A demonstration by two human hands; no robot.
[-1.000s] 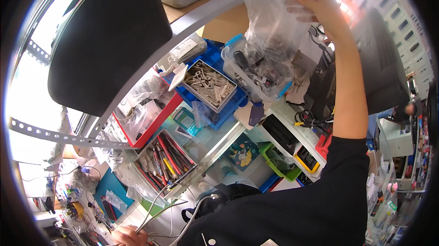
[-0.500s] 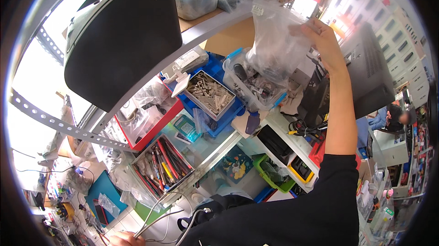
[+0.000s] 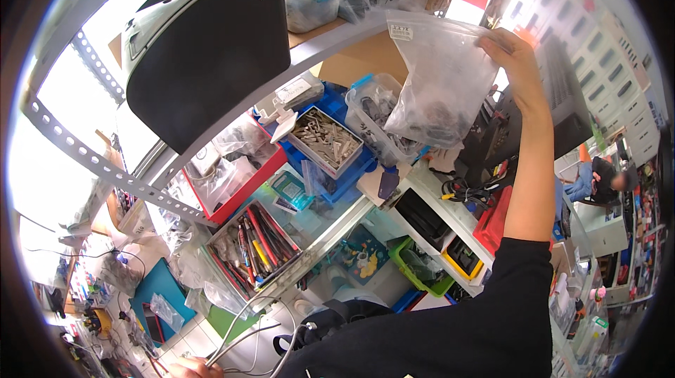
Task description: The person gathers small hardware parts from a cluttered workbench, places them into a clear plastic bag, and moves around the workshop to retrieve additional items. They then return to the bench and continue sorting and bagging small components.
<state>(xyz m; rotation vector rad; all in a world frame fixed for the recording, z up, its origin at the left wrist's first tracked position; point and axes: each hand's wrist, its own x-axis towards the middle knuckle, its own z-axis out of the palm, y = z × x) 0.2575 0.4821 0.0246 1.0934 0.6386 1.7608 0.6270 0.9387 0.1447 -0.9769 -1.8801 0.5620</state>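
Note:
High at the right, my right hand [image 3: 515,58] pinches the upper corner of a clear plastic zip bag [image 3: 450,61]. The bag hangs tilted, with small dark things bunched at its bottom that I cannot make out. Its lower end overlaps a clear plastic bin [image 3: 374,121] full of dark parts. At the bottom left edge my left hand [image 3: 191,367], partly cut off, is closed around several grey-white cables [image 3: 235,336]. These cables loop up and across toward my dark clothing.
Left of the bin, a white box [image 3: 327,142] of metal pieces sits on a blue tray. A red box [image 3: 235,188] of bagged items and a tray of pliers and pens [image 3: 256,244] lie nearer. A large black machine [image 3: 211,47] overhangs the upper left. A monitor [image 3: 562,97] stands right.
My right hand has moved slightly right and the bag has spread out flatter, swinging right of the bin. My left hand still grips the cables. The whole view has shifted a little.

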